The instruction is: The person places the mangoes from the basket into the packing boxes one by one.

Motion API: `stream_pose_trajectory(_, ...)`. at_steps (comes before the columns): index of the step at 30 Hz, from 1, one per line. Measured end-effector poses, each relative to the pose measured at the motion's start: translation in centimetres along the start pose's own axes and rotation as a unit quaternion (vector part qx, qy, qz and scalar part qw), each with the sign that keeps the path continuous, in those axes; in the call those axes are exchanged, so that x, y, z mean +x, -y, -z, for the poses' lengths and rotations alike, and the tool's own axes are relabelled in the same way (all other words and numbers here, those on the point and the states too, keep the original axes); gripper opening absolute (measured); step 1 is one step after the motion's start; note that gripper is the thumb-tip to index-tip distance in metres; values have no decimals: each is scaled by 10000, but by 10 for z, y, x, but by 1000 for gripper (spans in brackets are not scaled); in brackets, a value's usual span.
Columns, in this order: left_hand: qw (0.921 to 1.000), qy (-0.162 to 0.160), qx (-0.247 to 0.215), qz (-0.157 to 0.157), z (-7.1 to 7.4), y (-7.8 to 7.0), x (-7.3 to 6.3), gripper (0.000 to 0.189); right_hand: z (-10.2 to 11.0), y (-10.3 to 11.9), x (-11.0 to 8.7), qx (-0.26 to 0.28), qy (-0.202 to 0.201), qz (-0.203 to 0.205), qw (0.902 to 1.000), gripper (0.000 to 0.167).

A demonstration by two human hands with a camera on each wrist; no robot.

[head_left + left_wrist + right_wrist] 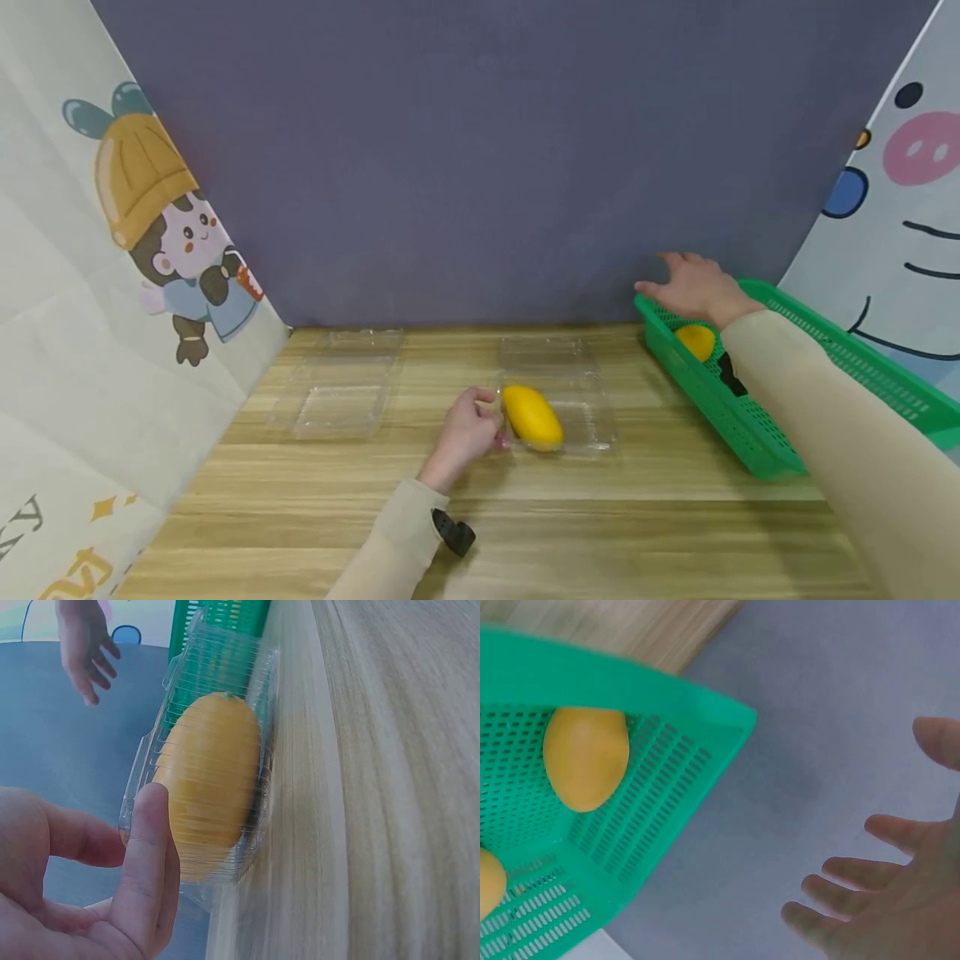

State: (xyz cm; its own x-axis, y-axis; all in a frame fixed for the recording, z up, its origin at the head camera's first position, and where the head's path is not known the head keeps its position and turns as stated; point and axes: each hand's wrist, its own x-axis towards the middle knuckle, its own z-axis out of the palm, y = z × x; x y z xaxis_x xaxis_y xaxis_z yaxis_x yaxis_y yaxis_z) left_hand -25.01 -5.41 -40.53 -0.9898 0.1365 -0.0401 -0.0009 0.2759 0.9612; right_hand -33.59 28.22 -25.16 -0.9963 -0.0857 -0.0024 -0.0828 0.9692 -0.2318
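Note:
A yellow mango (532, 417) lies in a clear plastic clamshell box (592, 421) on the table. My left hand (468, 429) is at the box's left side. In the left wrist view its bent fingers (146, 847) pinch the box's edge, close to the mango (214, 772). My right hand (690, 287) is raised over the far end of a green basket (697, 408), fingers spread and nothing in them. The right wrist view shows that hand (892, 892) beside the basket's corner, with one mango (586, 757) inside and part of another yellow one (489, 883).
A second clear plastic box (341, 404) lies open at the left of the wooden table (300, 508). Behind stands a dark grey panel (480, 167). Printed side panels with cartoon figures (217, 283) flank both ends. A dark object (729, 375) shows beside the right sleeve.

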Motion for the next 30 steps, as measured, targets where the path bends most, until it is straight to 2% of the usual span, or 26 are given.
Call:
stream_pose_trajectory(6,10000,-9,96,-4,-2,1,1,38,3,-16,10,41,-36,-94,9999,97)
stream_pose_trajectory(12,10000,-4,71,-13,-2,2,1,38,-4,-36,16,71,-39,-138,9999,96)
stream_pose_trajectory(17,9999,-27,-105,-13,-1,0,0,39,-14,-53,20,129,112,-222,9996,98)
stream_pose_trajectory(24,9999,-2,-120,30,0,-1,0,38,-22,-76,21,246,371,-336,9984,102)
stream_pose_trajectory(30,9999,16,-152,63,2,1,0,37,-28,-82,22,343,695,-363,9963,101)
